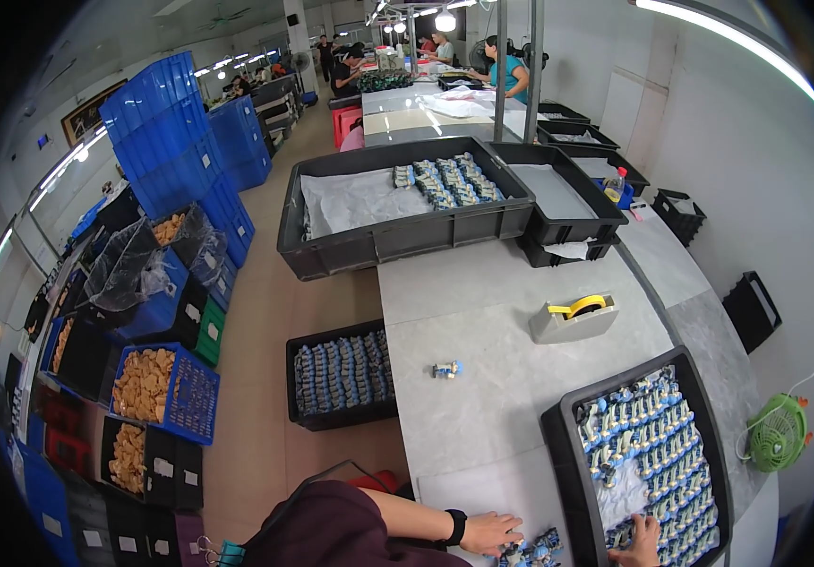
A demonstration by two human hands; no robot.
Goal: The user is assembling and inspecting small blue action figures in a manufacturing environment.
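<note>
My left hand (492,534), below a maroon sleeve and a black wristband, lies with fingers stretched out at a small pile of blue, dark and pale moulded pieces (544,548) on the table's near edge. Its fingertips touch the pile's left side. My right hand (641,544) is over the near end of a black tray (558,444), thumb and fingers apart, with no piece visible between them. Slanting rows of the same small pieces (667,454) fill most of that tray; white lining paper (622,496) shows beside my right hand. Both hands are partly cut off or small.
One loose piece (445,369) lies on the grey table (482,312), near a tape dispenser (573,319) with yellow tape. Beyond stands a large black tray (407,241), partly filled. A filled crate (341,416) is on the floor, left. A green fan (777,433) stands right. People work farther back.
</note>
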